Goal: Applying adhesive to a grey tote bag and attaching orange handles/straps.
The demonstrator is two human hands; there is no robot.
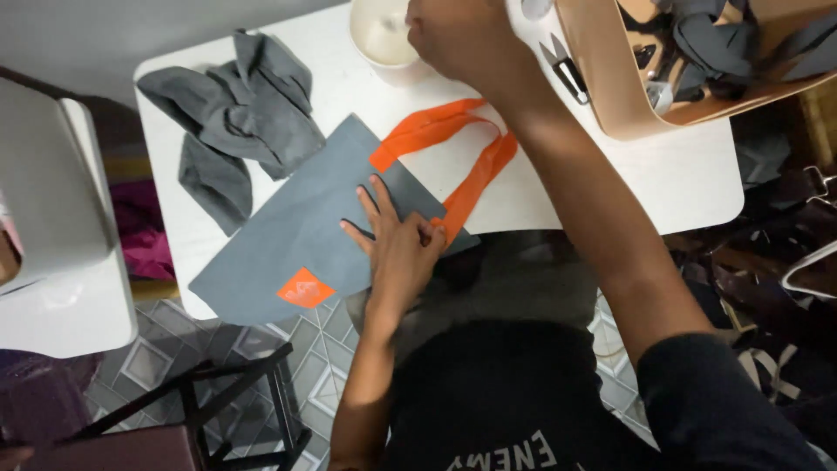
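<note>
Pressing left hand [397,240] flat on grey tote bag [305,231]

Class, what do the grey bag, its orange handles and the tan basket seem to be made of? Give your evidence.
Bag: probably non-woven fabric, matte, lying flat and stiff under the left hand. Handles: flat orange fabric strap, looping limply. Basket: likely moulded plastic, smooth with a slight sheen and rounded rim.
</note>
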